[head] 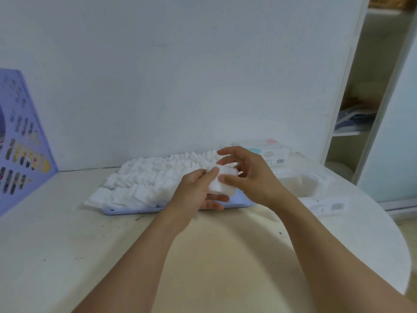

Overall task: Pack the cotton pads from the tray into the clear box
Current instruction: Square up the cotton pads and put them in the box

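Holding a small stack of cotton pads above the tray's near edge, my left hand has it in a firm grip while my right hand pinches its top. More pads lie in rows on the tray. Just right stands the clear box, open; behind it another box. A purple file rack sits far left on the surface.

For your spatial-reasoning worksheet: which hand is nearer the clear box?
Right. The right hand is just left of the clear box; the left hand is farther left, over the tray.
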The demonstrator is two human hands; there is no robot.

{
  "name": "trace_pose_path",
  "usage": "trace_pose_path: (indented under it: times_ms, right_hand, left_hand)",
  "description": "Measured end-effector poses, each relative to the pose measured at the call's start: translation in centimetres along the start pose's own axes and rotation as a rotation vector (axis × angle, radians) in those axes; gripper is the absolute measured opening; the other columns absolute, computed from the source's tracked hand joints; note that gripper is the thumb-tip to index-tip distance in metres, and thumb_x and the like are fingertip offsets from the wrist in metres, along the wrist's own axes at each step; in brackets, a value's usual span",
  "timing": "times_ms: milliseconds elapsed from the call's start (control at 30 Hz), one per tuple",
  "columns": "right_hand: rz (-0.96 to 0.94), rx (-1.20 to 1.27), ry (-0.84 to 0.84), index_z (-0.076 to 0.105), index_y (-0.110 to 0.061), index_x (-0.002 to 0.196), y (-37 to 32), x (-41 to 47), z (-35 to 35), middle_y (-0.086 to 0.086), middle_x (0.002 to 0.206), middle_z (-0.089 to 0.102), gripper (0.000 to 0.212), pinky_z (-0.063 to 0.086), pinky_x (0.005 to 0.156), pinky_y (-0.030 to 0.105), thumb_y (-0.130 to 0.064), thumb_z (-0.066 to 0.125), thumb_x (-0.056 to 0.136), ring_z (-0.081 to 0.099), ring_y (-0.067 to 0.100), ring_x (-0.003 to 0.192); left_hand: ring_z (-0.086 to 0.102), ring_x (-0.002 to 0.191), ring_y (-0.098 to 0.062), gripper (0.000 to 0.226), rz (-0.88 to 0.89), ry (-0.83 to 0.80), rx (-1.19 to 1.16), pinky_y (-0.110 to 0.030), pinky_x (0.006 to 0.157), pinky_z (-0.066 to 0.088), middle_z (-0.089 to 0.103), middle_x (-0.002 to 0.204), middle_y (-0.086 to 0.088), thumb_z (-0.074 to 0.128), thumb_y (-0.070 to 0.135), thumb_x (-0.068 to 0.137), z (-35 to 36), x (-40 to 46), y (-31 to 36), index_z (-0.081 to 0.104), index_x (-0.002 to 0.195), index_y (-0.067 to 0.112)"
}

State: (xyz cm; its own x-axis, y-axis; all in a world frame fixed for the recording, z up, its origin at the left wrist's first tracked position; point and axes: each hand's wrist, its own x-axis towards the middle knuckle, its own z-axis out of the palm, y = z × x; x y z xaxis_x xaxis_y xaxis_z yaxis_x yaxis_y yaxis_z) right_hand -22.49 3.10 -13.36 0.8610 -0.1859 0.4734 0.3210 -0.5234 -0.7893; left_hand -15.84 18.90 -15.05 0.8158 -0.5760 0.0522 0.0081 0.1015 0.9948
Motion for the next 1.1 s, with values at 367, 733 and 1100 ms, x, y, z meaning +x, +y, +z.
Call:
trace_pose_path:
  times_ms: [367, 733, 1100]
  right_hand:
    - [0.216, 0.173, -0.049, 0.040, -0.025, 0.148, -0.8, -0.4, 1.9, -0.002, 0.131, 0.053, 0.054, 0.054, 0.083, 0.013, -0.031, 0.063, 0.100, 0.064, 0.003, 0.106]
    - [0.422, -0.062, 0.441, 0.072, 0.000, 0.094, -0.6, -0.2, -6.8, 0.016, 0.086, 0.075, 0.026, 0.057, 0.053, 0.026, -0.017, 0.085, 0.078, 0.072, 0.021, 0.061]
    - [0.645, -0.943, 0.024, 0.062, -0.012, 0.079, 2.9, 1.0, -12.8, -0.001, 0.068, 0.067, 0.049, 0.044, 0.050, 0.026, -0.042, 0.095, 0.058, 0.064, 0.013, 0.057]
  left_hand:
    - [0.042, 0.056, -0.012, 0.022, -0.029, -0.075, -0.412, -0.025, 0.049, 0.040, 0.058, 0.072, -0.002, 0.044, 0.014, 0.100, 1.8, 0.0, -0.6, 0.063, 0.104, 0.004]
    - [0.047, 0.122, 0.002, 0.067, 0.696, -0.132, 0.800, -0.025, 0.097, 0.048, 0.023, 0.150, 0.032, 0.055, 0.050, 0.091, 3.4, -0.1, -4.8, 0.022, 0.149, 0.053]
    - [0.025, 0.144, 0.004, 0.064, 0.637, -0.369, 1.069, -0.032, 0.118, 0.033, 0.008, 0.161, 0.035, 0.040, 0.054, 0.100, 4.9, -0.4, -6.1, 0.006, 0.155, 0.052]
